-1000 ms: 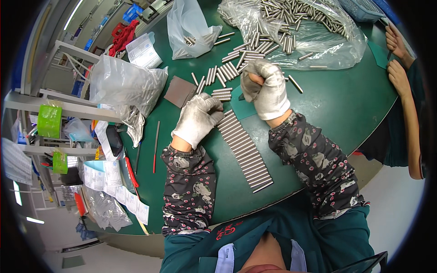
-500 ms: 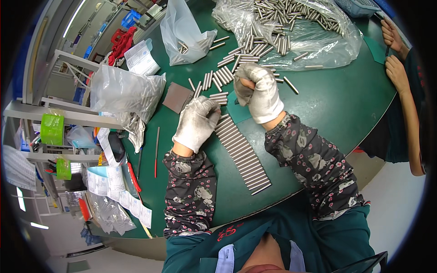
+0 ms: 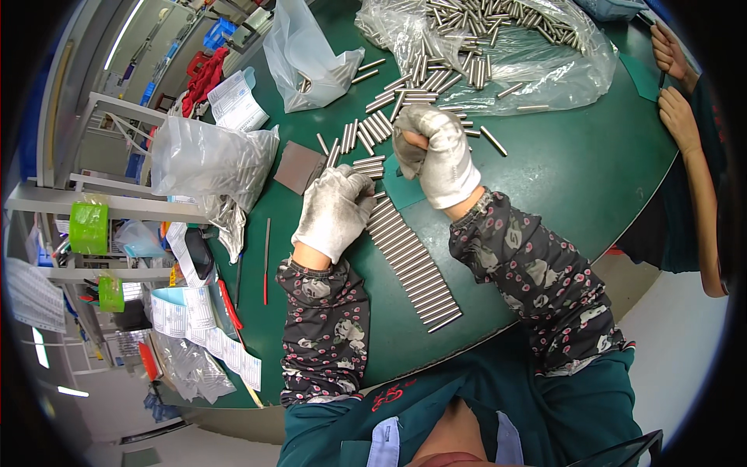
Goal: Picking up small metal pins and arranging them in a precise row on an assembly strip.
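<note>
While the green, curved-edged surface spreads across mid-view (clock from there), a clear plastic bag spills silver cylindrical metal pins at 1. Pin row, ladder-like: 4 o'clock. White-gloved right hand, 1 o'clock: curled closed, contents unclear. White-gloved left hand, 10 o'clock: fingers bunched near row's top, can't tell if gripping. Lone pin: 2.

place: workshop | green worktable | metal pins heaped in clear bag | red-handled tool | co-worker alongside

Glossy metal pins, cloth gloves — matt, clear plastic bag
</note>
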`<state>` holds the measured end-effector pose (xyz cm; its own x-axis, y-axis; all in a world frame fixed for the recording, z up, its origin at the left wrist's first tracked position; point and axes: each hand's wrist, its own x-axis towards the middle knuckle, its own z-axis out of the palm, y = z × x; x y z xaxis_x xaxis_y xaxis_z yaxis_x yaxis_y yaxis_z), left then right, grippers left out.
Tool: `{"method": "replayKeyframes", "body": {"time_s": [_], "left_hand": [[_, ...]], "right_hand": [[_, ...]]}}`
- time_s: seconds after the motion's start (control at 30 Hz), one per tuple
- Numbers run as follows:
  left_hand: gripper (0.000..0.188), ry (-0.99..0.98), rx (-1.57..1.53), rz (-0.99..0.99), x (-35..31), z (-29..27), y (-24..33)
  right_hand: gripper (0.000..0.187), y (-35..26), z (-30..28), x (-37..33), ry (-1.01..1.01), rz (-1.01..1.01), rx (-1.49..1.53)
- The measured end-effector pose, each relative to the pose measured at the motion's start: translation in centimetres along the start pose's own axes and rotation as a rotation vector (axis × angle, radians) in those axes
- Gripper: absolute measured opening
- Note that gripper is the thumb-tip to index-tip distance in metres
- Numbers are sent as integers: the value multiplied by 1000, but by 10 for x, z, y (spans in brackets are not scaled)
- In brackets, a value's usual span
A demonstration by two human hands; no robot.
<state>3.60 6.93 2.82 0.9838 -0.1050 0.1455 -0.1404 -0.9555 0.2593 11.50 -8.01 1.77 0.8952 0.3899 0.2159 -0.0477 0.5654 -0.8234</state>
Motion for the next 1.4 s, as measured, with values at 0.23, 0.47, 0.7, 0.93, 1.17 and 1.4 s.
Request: {"method": "replayKeyframes", "body": {"time_s": [0.23, 0.47, 0.7, 0.93, 1.17, 1.4], "left_hand": [[16, 154, -89, 27, 1, 14, -4], [14, 185, -155, -17, 1, 19, -4], [13, 179, -125, -25, 0, 19, -4], [13, 182, -111, -22, 1, 18, -4], [11, 197, -119, -40, 1, 19, -3], [12, 193, -146, -15, 2, 22, -8]], "right_hand": [[37, -2, 1, -1, 11, -27, -24], [36, -2, -1, -1, -13, -13, 87], [35, 1, 5, -7, 23, 52, 88], [34, 0, 3, -6, -14, 52, 98], [34, 4, 2, -6, 1, 32, 72], [34, 9, 7, -5, -62, -71, -10]]}}
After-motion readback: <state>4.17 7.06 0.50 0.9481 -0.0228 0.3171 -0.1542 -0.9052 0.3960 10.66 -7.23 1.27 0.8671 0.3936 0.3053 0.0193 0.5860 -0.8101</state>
